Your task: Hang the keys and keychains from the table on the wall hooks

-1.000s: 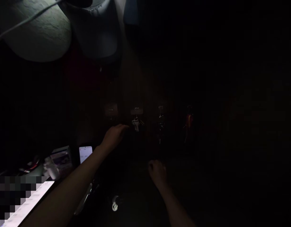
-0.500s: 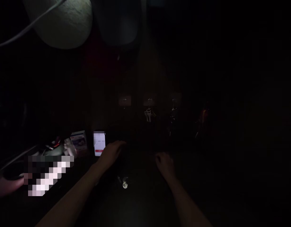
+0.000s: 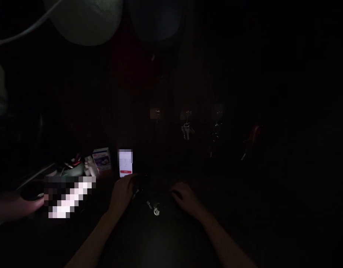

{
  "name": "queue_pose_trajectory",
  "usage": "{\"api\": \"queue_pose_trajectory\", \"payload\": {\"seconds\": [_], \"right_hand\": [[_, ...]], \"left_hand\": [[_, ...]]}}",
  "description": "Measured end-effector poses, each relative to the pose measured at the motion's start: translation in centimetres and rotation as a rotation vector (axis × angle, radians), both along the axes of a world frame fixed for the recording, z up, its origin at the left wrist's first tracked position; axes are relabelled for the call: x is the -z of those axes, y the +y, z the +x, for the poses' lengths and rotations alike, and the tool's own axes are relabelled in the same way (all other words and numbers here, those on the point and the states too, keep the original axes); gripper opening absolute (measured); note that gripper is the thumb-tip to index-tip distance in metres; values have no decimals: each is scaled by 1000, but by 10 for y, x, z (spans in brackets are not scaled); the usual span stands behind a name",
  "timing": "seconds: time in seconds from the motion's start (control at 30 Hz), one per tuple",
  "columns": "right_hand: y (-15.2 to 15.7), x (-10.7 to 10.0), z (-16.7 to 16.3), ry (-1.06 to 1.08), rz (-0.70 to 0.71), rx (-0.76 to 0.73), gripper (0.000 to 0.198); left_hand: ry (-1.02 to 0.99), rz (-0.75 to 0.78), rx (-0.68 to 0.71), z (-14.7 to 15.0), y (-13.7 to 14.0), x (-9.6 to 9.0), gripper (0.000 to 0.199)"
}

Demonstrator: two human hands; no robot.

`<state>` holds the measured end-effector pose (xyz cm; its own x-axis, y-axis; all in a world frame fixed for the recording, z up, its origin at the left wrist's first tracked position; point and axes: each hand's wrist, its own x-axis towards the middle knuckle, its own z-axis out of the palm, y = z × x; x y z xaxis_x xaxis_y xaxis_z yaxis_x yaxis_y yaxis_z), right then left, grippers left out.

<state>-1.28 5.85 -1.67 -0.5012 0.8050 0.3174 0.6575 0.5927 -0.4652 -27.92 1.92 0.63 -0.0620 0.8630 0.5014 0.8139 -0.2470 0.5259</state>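
Silvery piece [image 3: 136,193] lies between curled left hand [image 3: 121,193] and right hand [image 3: 186,196].

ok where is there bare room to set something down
Between the forearms, nearer the body than the small white item, the surface looks free, though darkness may hide things. Crowded: beyond the left hand, with the lit phone and printed box.

Pixelation hides the upper part of the lit phone [image 3: 125,166].
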Motion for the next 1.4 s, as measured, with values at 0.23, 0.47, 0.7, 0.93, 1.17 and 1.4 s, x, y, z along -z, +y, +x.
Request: {"api": "queue_pose_trajectory", "payload": {"seconds": [0.23,0.47,0.7,0.93,1.17,1.4], "right_hand": [[-25,-17,-22,44,-193,-290,20],[-4,-9,-4,-24,-97,-110,14],[23,6,25,-41,19,129,16],[28,7,29,-50,26,204,17],[26,1,26,-43,-7,236,18],[26,-1,22,252,-77,272,17]], "left_hand": [[101,7,-45,-11,-6,18,26],[-69,-135,154,12,-14,24,27],[-192,-301,524,33,-21,25,45],[-265,-206,227,15,-10,27,42],[-180,-224,175,-2,-5,25,43],[-50,-111,43,-4,-3,25,23]]}}
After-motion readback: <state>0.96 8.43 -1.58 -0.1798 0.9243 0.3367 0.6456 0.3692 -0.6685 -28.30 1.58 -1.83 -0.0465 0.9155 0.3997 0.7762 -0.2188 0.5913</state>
